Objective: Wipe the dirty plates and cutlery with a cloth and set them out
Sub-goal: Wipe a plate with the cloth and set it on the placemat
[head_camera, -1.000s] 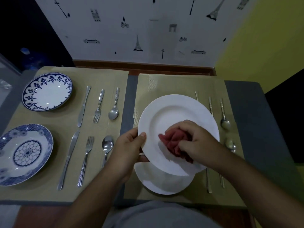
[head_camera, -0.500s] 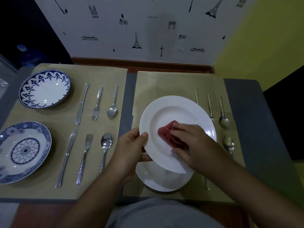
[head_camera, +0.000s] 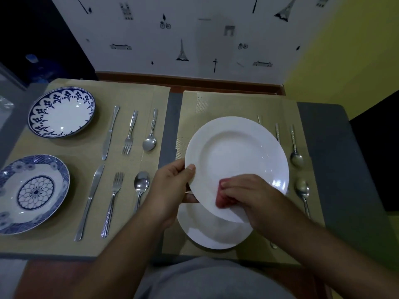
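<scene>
A plain white plate (head_camera: pixel 235 156) is held tilted above the right placemat. My left hand (head_camera: pixel 172 190) grips its left rim, thumb on top. My right hand (head_camera: pixel 252 197) presses a red cloth (head_camera: pixel 222 195) against the plate's near part; most of the cloth is hidden under my fingers. A second white plate (head_camera: pixel 207 231) lies flat beneath, partly covered. To the right lie two spoons (head_camera: pixel 296 158) (head_camera: pixel 302 188) and other cutlery, partly hidden by the raised plate and my arm.
On the left placemat (head_camera: pixel 71 147) sit two blue-patterned plates (head_camera: pixel 61 112) (head_camera: pixel 30 193), each with a knife, fork and spoon in a row beside it. The wall stands just behind the table's far edge. Grey table shows at the right.
My right hand has slid the red cloth from the plate's middle down toward its near rim. The left hand keeps its hold on the plate's left rim.
</scene>
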A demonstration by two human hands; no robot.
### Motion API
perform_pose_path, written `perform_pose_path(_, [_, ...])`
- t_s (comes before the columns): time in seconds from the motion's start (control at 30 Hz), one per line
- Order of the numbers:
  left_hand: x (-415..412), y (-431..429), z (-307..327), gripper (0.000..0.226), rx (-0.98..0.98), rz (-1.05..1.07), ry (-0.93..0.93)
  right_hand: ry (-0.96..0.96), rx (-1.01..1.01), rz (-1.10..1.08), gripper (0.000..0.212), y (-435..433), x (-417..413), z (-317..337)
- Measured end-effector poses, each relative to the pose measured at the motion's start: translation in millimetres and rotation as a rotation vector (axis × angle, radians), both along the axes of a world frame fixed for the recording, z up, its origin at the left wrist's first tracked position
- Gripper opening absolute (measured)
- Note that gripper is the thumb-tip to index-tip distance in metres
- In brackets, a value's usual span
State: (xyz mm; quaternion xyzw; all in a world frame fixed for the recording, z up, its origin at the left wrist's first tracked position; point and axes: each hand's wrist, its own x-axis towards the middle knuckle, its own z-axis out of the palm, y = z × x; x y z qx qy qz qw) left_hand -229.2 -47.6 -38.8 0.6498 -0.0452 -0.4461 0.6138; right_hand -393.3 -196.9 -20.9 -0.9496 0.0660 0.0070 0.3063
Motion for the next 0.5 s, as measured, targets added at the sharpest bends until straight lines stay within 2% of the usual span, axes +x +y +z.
perform_pose_path(0.17, [-3.2,-0.2,-2.0,0.024,-0.012,-0.067,-0.001,-0.091,-0.076,0.051,0.019,-3.2,38.5,-3.8])
perform_pose_path(0.23, [-0.7,-0.1,-1.0,0.024,-0.019,-0.058,-0.012,-0.130,-0.150,-0.102,0.023,-26.5,56.7,0.0])
perform_pose_path(0.33, [3.0,-2.4,0.0,0.023,-0.034,0.020,-0.033,-0.084,-0.200,-0.290,0.020,-55.1,46.1,2.5])
perform_pose_path(0.5, [-4.3,-12.1,-3.4,0.022,0.001,0.005,-0.027,0.021,-0.036,-0.096,0.018,5.9,7.9,-7.6])
